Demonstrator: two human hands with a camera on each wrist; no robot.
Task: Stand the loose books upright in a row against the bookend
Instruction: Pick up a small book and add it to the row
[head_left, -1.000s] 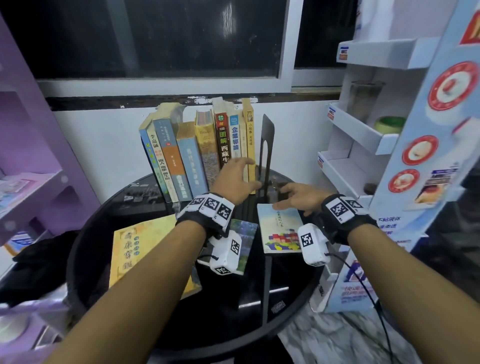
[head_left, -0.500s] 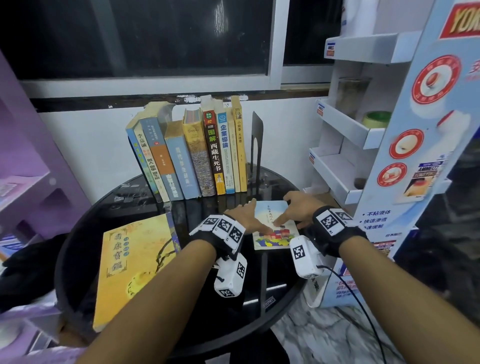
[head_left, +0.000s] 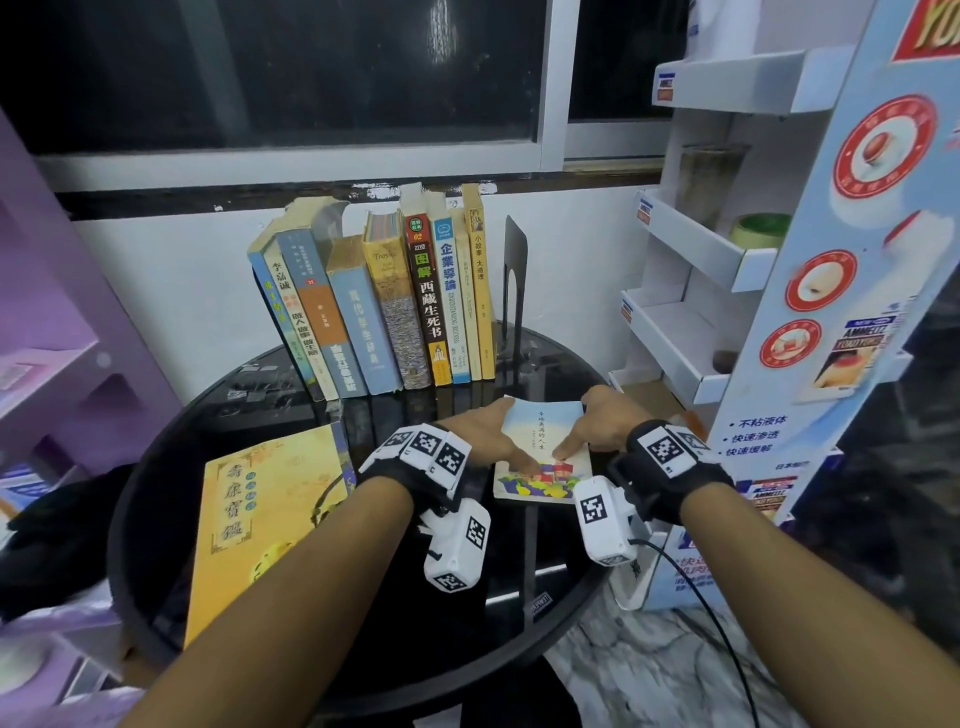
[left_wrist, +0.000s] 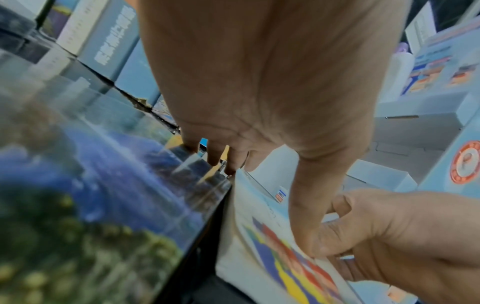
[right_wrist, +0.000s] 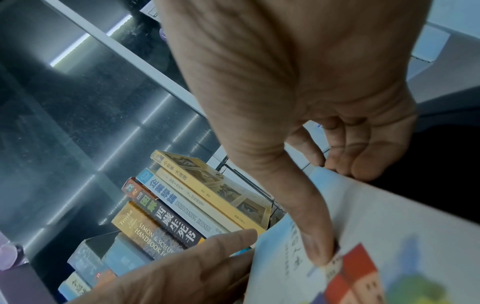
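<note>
A thin pale-blue book with coloured blocks on its cover sits in front of the row, on the right side of the black round table. My left hand grips its left edge, thumb on the cover. My right hand grips its right edge, thumb on the cover. That left edge looks raised a little off the glass. Behind stands a row of upright books, the left ones leaning, with a black bookend just right of it. A big yellow book lies flat at the left. A landscape-cover book lies under my left wrist.
A white cardboard display shelf stands close to the table's right side. A purple shelf unit is at the left. The white wall and a dark window are right behind the row. Marble floor shows beyond the table's near right rim.
My left hand came off the row of books and back to the thin book's left edge. My right hand shifted onto its right edge. Both now grip it.
</note>
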